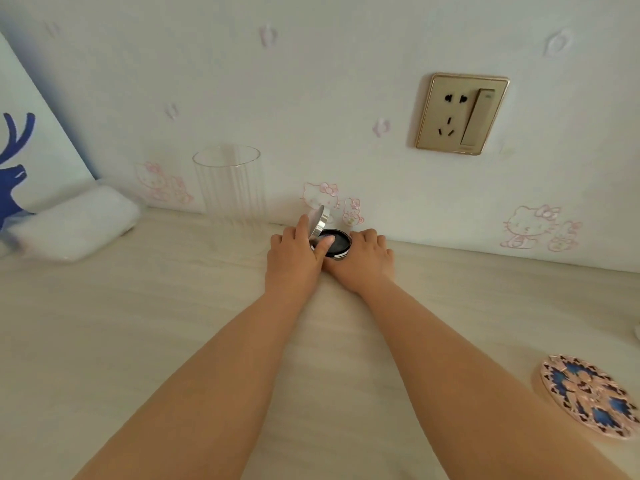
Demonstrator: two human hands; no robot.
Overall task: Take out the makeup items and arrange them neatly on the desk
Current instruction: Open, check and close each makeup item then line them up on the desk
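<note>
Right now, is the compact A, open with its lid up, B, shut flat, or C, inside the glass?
A: the compact lies on the desk with its lid raised, held between the left hand and the right hand, beside the glass.

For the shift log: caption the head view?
Both hands hold an open compact on the desk.
</note>
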